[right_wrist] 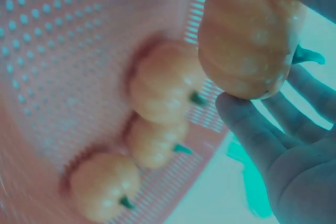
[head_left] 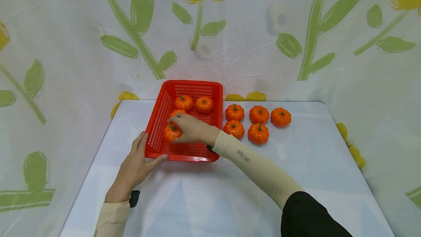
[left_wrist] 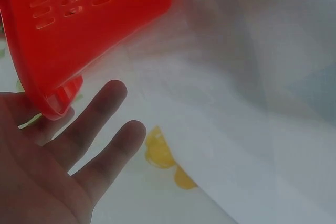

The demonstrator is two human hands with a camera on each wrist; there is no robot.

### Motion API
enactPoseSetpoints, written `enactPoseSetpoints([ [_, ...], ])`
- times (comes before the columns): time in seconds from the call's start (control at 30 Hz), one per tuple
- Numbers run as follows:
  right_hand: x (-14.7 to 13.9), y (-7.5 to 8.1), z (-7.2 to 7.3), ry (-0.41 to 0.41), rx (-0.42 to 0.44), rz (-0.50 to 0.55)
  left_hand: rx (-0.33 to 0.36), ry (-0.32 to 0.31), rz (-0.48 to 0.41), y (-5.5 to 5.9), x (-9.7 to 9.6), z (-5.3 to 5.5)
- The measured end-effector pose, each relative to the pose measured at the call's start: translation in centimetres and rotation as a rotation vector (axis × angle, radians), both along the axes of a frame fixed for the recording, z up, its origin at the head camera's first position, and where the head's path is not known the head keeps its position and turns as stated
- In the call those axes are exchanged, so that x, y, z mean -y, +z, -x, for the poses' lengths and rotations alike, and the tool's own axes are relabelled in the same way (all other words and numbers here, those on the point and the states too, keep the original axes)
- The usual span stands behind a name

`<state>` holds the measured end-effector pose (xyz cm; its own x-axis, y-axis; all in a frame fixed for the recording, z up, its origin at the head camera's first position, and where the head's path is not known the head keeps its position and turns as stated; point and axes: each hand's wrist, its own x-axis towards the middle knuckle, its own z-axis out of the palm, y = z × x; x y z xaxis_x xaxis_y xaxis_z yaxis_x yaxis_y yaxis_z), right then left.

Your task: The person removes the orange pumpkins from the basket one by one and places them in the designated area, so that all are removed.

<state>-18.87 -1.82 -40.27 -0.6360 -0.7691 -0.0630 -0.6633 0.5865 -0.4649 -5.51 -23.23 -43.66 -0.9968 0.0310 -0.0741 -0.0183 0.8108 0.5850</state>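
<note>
My right hand (head_left: 192, 127) is over the left part of a red plastic basket (head_left: 187, 158), its thumb and fingers gripping a small orange toy pumpkin (right_wrist: 252, 35) with a green stem. Three similar pumpkins lie inside the basket: one at the back left (head_left: 184, 102), one at the back right (head_left: 204, 104), and one partly hidden by the right hand (head_left: 179, 113). At the basket's front left corner, my left hand (head_left: 135, 167) rests with its fingers along the side and its thumb on the front rim. The left wrist view shows these fingers (left_wrist: 100, 116) nearly straight.
Several more orange pumpkins (head_left: 258, 134) stand in two rows on the white table (head_left: 279, 171), just right of the basket. Behind the table hangs a pale cloth (head_left: 243, 46) with yellow flowers and green leaves.
</note>
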Motion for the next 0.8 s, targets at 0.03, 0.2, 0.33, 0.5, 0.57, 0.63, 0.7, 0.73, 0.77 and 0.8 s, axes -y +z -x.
enactPoseSetpoints([
  [0.03, -0.3, 0.5, 0.0, -0.004, -0.013, 0.015, -0.002, -0.003, -0.001, 0.0, 0.0, 0.0],
  [0.2, -2.1, 2.5, -0.5, -0.027, -0.079, 0.102, -0.006, -0.009, 0.003, 0.0, -0.1, 0.0],
  [0.33, -3.7, 3.4, -1.3, -0.052, -0.128, 0.178, -0.011, -0.009, 0.012, -0.2, 0.1, 0.0],
  [0.5, -6.4, 3.6, -2.2, -0.105, -0.147, 0.257, -0.017, -0.013, 0.003, -0.3, 0.2, 0.1],
  [0.57, -7.7, 3.6, -2.7, -0.129, -0.148, 0.292, -0.015, -0.013, 0.0, -0.4, 0.1, 0.1],
  [0.63, -9.0, 3.6, -3.1, -0.141, -0.163, 0.327, -0.014, -0.014, 0.001, -0.4, 0.1, 0.1],
  [0.7, -10.3, 3.6, -3.4, -0.148, -0.188, 0.358, -0.013, -0.013, 0.003, -0.4, 0.1, 0.1],
  [0.73, -10.9, 3.6, -3.5, -0.149, -0.205, 0.37, -0.014, -0.012, 0.004, -0.4, 0.1, 0.0],
  [0.77, -11.5, 3.5, -3.6, -0.154, -0.222, 0.384, -0.014, -0.011, 0.003, -0.4, 0.2, 0.0],
  [0.8, -12.1, 3.5, -3.6, -0.164, -0.237, 0.397, -0.015, -0.009, 0.002, -0.4, 0.2, 0.0],
])
